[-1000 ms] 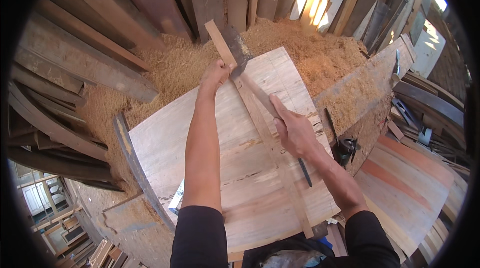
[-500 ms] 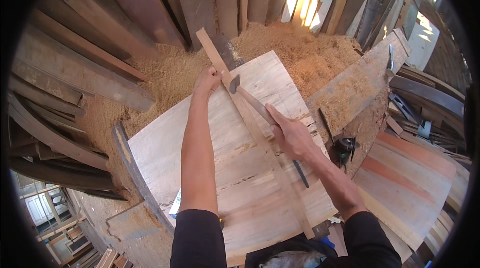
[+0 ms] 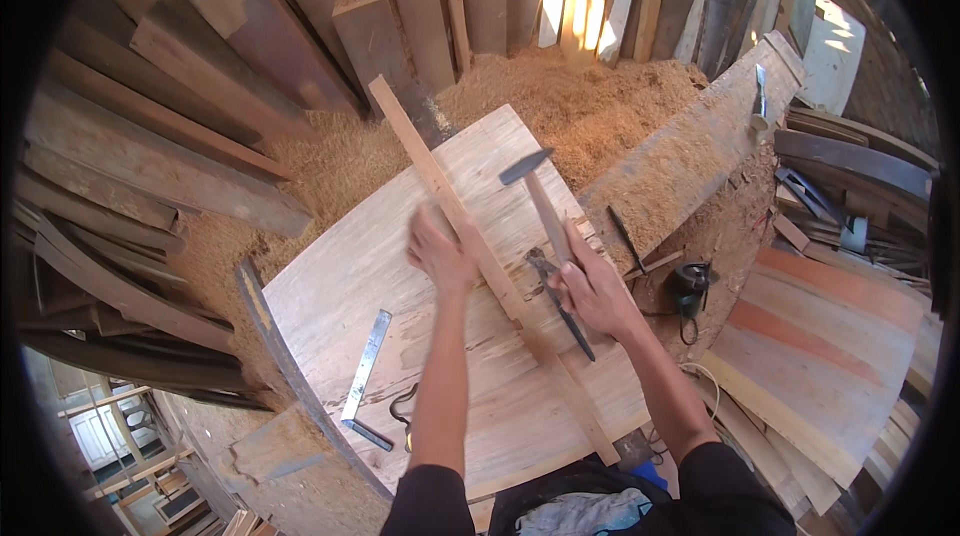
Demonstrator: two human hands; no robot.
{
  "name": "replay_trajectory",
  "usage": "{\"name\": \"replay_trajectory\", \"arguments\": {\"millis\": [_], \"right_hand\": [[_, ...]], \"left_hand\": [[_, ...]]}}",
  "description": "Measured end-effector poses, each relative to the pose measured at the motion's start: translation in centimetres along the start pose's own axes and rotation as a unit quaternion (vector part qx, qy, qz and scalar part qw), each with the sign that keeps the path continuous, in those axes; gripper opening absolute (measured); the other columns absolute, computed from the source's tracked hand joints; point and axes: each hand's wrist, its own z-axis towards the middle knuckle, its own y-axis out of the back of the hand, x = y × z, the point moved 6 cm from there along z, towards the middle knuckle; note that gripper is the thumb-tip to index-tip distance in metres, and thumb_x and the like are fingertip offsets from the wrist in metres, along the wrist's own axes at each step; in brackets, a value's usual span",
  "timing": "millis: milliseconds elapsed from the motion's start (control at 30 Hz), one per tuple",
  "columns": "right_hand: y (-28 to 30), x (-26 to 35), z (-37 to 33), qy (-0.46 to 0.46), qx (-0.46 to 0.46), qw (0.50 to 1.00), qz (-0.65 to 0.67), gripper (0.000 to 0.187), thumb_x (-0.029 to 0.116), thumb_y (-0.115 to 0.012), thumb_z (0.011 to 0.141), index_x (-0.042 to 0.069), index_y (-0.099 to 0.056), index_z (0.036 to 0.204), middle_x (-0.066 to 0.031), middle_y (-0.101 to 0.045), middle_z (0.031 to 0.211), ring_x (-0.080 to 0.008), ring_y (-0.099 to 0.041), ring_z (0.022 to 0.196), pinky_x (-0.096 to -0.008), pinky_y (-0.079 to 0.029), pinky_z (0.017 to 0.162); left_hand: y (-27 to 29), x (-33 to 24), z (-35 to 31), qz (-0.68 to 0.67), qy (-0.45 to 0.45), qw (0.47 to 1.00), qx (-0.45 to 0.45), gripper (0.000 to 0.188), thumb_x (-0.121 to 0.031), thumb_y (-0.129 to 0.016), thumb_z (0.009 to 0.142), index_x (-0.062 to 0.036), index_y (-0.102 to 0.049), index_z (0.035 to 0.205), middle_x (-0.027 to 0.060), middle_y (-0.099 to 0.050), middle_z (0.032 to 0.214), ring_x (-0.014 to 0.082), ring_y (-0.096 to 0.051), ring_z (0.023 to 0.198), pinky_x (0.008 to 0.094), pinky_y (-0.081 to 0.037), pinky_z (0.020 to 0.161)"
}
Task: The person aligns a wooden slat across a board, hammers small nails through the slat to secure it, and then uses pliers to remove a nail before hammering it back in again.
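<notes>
My right hand [image 3: 592, 286] grips the wooden handle of a hammer [image 3: 548, 218], its dark head raised above the panel and to the right of a wooden strip. That long strip [image 3: 440, 186] lies slantwise across a pale wooden panel [image 3: 340, 276] and sticks out past its far edge. My left hand [image 3: 440, 251] is beside the strip's left edge, blurred by motion, so its fingers do not show clearly. Partly under my right hand lies a dark metal tool [image 3: 575, 331] with long handles. A try square [image 3: 368, 371] rests on the panel left of my left forearm.
Sawdust [image 3: 560, 91] piles up behind the panel, below upright boards [image 3: 420, 6]. At right are a dark corded power tool [image 3: 692, 284], a sawdust-covered plank [image 3: 680, 151], a chisel [image 3: 760, 96] and a red-striped panel [image 3: 820, 356]. A black curved object [image 3: 402, 404] sits by my left forearm.
My left hand has drawn back toward me along the strip from its far part. The hammer head has lifted off the strip and moved right, uncovering the dark tool; the try square now shows.
</notes>
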Motion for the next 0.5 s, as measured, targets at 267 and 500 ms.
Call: {"name": "replay_trajectory", "arguments": {"millis": [267, 500], "right_hand": [[-4.9, -0.6, 9.0, -0.044, 0.092, 0.988, 0.115, 0.060, 0.011, -0.042, 0.107, 0.010, -0.023, 0.164, -0.0061, -0.061, 0.080, -0.0126, -0.054, 0.055, -0.0295, -0.049, 0.052], [-3.7, -0.8, 6.8, -0.042, 0.092, 0.992, 0.076, 0.057, 0.015, -0.049, 0.106, 0.009, -0.031, 0.159, -0.0076, -0.063, 0.081, -0.0159, -0.056, 0.056, -0.0324, -0.049, 0.054]], "left_hand": [[-2.0, -1.8, -1.6, 0.110, -0.073, 0.990, 0.040, 0.066, -0.028, -0.062, 0.092, 0.0046, -0.046, 0.147, 0.0272, -0.044, 0.153, 0.0448, -0.031, 0.149, 0.0541, -0.019, 0.124], [-1.7, -2.7, -1.5, 0.084, -0.111, 0.990, 0.030, 0.057, -0.018, -0.061, 0.089, 0.0066, -0.051, 0.140, 0.0299, -0.049, 0.146, 0.0485, -0.036, 0.143, 0.0552, -0.024, 0.122]]}}
